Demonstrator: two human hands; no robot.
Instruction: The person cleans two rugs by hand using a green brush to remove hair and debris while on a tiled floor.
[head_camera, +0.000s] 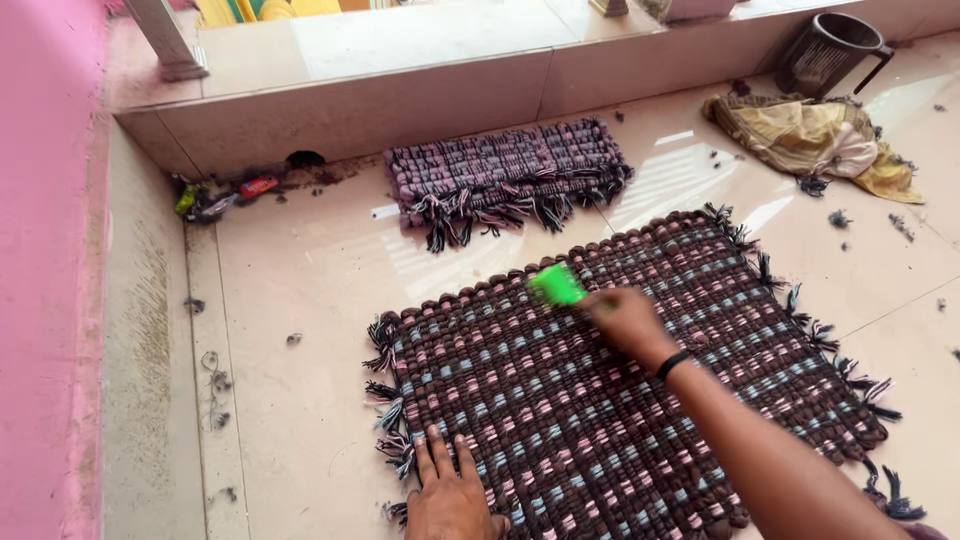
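tiled floor (300, 290) under the woven mat (620, 390): keep your left hand (450, 495) flat at its near edge, right hand (625, 320) gripping the green brush (557, 285) firmly.

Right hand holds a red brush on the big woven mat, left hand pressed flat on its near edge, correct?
One thing is off: the brush is bright green, not red, as the head view shows. The rest holds: the right hand holds it on the big woven mat, and the left hand is pressed flat on its near edge.

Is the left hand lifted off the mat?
No, the left hand lies flat on the woven mat near its edge, fingers spread.
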